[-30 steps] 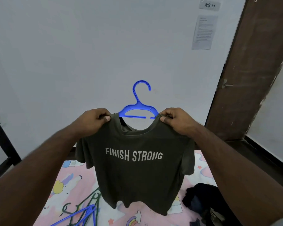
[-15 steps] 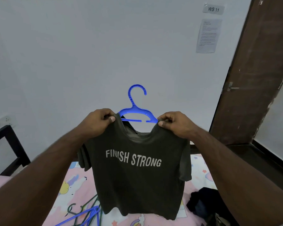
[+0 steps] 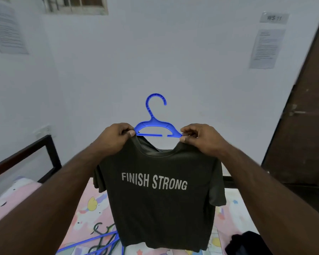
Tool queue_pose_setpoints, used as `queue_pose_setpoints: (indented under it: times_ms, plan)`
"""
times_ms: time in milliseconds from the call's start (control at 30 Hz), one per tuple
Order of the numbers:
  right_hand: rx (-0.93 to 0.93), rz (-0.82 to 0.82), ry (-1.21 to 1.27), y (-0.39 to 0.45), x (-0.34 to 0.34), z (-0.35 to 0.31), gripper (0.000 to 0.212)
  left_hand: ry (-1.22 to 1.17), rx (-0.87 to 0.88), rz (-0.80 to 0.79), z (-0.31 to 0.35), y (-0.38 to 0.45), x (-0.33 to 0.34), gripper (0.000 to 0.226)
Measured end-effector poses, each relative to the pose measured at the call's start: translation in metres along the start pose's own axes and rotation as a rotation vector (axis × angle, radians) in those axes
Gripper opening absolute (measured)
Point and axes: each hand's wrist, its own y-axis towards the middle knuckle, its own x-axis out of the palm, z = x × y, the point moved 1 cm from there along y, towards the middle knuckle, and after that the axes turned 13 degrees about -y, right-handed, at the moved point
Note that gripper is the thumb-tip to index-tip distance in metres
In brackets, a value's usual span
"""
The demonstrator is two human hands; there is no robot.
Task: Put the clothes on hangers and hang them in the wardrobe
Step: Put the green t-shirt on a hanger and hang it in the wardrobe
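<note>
Head view: both arms outstretched, left hand (image 3: 116,138) and right hand (image 3: 201,139) pinch t-shirt (image 3: 160,199) shoulders over blue hanger (image 3: 156,126).

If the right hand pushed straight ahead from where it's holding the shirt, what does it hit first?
Probably only the white wall. The right hand pinches the t-shirt at the blue hanger end, and nothing shows beyond it before the wall, though depth is unclear.

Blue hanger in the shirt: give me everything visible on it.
The blue hanger looks like moulded plastic: an open hook on top, a ribbed neck, curved shoulders and a lower bar with a gap in it. It stands upright in mid-air before the white wall, its shoulder ends tucked inside the neck of the dark t-shirt. The left hand and right hand pinch the shirt's shoulders at those ends.
</note>
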Motion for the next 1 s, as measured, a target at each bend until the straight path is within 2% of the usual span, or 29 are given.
queue_pose_setpoints:
  times_ms: [67,167,267,400,533,633,800,1000]
  plan:
    - [-0.023,-0.035,-0.034,0.000,-0.004,0.007,0.028,0.023,-0.028,0.053,0.004,-0.013,-0.014,0.018]
    - [-0.088,-0.065,-0.003,-0.002,-0.003,0.012,0.011,0.067,-0.067,0.128,0.014,-0.035,-0.031,0.019]
    - [-0.169,-0.068,0.103,-0.002,0.000,0.005,0.011,0.091,-0.114,0.196,0.033,-0.062,-0.040,0.018]
    - [-0.264,-0.196,0.223,-0.005,0.000,-0.010,0.016,0.131,-0.184,0.276,0.059,-0.107,-0.049,0.018]
    - [-0.359,-0.223,0.342,-0.010,0.006,-0.039,0.017,0.102,-0.258,0.393,0.081,-0.165,-0.063,0.017]
    - [-0.413,-0.269,0.412,-0.017,0.014,-0.063,0.016,0.003,-0.303,0.575,0.087,-0.225,-0.085,0.021]
    - [-0.549,-0.349,0.490,-0.030,0.027,-0.118,0.017,-0.367,-0.362,0.918,0.095,-0.336,-0.111,0.021]
    - [-0.654,-0.488,0.625,-0.062,0.043,-0.187,0.018,-0.577,-0.322,1.051,0.127,-0.450,-0.127,0.023]
